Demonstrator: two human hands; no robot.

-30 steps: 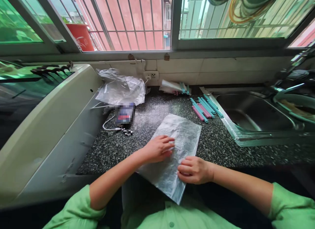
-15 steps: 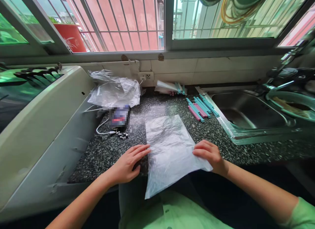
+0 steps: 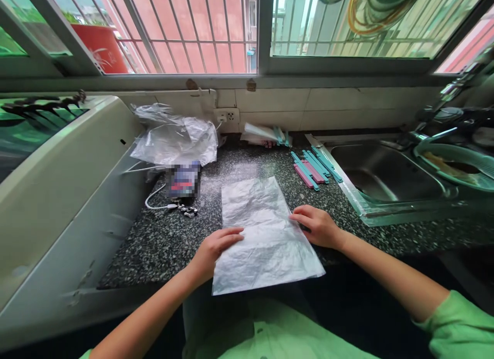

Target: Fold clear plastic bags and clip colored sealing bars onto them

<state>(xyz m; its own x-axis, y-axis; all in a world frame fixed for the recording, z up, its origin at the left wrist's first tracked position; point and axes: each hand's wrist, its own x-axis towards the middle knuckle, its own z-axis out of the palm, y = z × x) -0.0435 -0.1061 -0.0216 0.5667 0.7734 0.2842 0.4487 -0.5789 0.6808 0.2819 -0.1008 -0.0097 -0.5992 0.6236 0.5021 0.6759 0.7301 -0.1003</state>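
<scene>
Translucent plastic sheet (image 3: 262, 246) lies largely flattened, creases left unsmoothed, on the speckled counter (image 3: 162, 246), near end overhanging, left hand (image 3: 211, 250) with fingers half-extended over one edge, right hand (image 3: 317, 227) with fingers bent at the other, grip undeterminable, coloured strips (image 3: 306, 167) apart and unattached.

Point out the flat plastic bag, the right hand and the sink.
Flat plastic bag (image 3: 264, 240), head view, middle of its surface.
Right hand (image 3: 318, 227), head view, back.
Sink (image 3: 386, 174), head view, bare basin floor.
</scene>
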